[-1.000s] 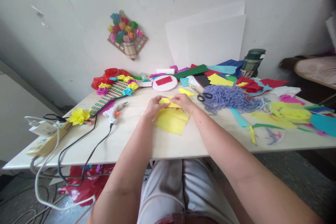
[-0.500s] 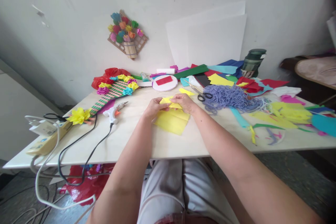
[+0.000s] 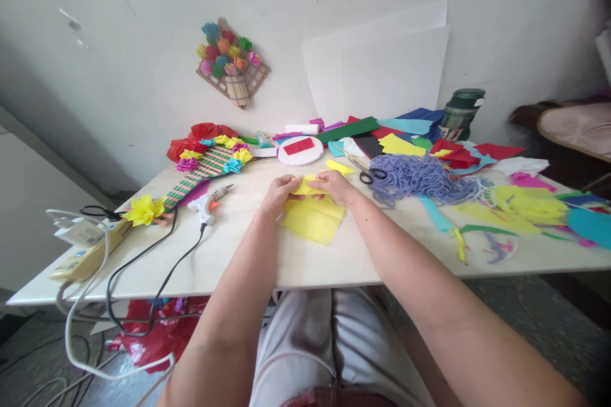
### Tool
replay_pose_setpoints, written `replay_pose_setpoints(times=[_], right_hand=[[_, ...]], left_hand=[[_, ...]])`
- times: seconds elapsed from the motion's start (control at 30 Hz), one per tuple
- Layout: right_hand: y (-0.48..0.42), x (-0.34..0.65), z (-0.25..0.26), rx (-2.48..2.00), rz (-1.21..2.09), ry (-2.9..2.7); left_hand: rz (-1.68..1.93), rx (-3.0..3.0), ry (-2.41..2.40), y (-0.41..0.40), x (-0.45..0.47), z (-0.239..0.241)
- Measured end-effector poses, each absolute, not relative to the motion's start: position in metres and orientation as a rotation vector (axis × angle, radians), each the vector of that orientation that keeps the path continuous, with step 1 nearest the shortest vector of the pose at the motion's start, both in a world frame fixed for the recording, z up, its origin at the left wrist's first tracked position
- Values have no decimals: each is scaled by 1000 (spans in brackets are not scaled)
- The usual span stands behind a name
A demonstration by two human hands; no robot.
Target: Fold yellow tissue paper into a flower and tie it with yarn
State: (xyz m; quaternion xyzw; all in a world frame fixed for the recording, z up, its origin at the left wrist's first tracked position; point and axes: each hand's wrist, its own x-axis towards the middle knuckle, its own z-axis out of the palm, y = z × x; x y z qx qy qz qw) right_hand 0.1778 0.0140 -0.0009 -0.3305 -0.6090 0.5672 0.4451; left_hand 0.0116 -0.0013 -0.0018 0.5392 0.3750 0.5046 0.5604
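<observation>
Between both hands is a folded strip of yellow crepe paper (image 3: 306,187), raised a little above the table. My left hand (image 3: 280,194) pinches its left end, thumb on top and fingers beneath. At the right end, my right hand (image 3: 338,187) grips the strip with thumb and bent fingers. Below them lies a flat yellow paper sheet (image 3: 315,221) on the tabletop; whether it joins the held strip I cannot tell. Just beyond my right hand are a small yellow scrap (image 3: 339,167) and black-handled scissors (image 3: 372,175).
A white glue gun (image 3: 204,206) and power strip (image 3: 90,254) with cables lie left. A flower-trimmed woven fan (image 3: 203,173) is behind them. White disc (image 3: 312,156) with red paper stands at centre back. Purple yarn (image 3: 420,178), coloured paper and a dark green bottle (image 3: 461,114) are right.
The yellow strip between my hands now looks flatter and more stretched out. My fingers have shifted slightly along it; the other things stay where they were.
</observation>
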Motion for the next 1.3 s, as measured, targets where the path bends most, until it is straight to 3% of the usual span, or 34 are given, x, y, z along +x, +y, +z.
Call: replay_pose_setpoints(times=[1.3], right_hand=[[14,181,0,-808,1433,-1509]], left_hand=[[1143,1432,1040,-2,13,-2]])
